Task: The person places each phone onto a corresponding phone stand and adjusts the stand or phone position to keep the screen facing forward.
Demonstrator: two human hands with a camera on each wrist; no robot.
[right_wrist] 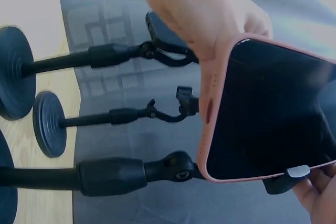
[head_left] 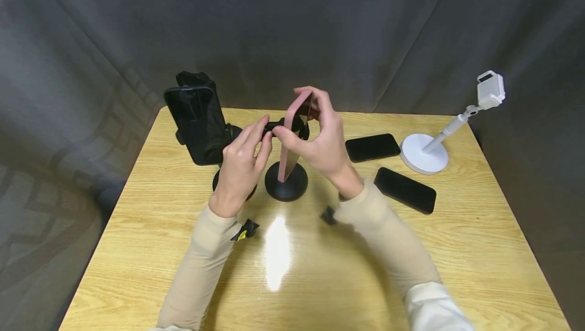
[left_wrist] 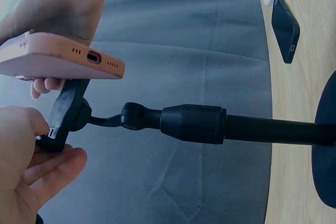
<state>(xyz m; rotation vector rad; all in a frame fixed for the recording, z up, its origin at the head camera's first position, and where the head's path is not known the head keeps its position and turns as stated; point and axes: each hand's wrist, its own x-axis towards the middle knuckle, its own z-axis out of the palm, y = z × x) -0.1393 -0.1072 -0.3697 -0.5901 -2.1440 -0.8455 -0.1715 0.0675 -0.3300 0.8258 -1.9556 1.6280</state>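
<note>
– Where's the pink-cased, black-screened phone (right_wrist: 273,114)?
– Upright lengthwise, gripped in the nearer right hand (head_left: 326,140); left hand (head_left: 242,161), to its left, pinches the black plastic clamp (left_wrist: 68,108).
– Fully clamped?
– Can't tell; partly hidden.

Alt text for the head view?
Right hand holds a pink-cased phone at a black stand; left hand grips its clamp. At left, a mounted black phone; at right, two dark phones and a white stand on a table.
</note>
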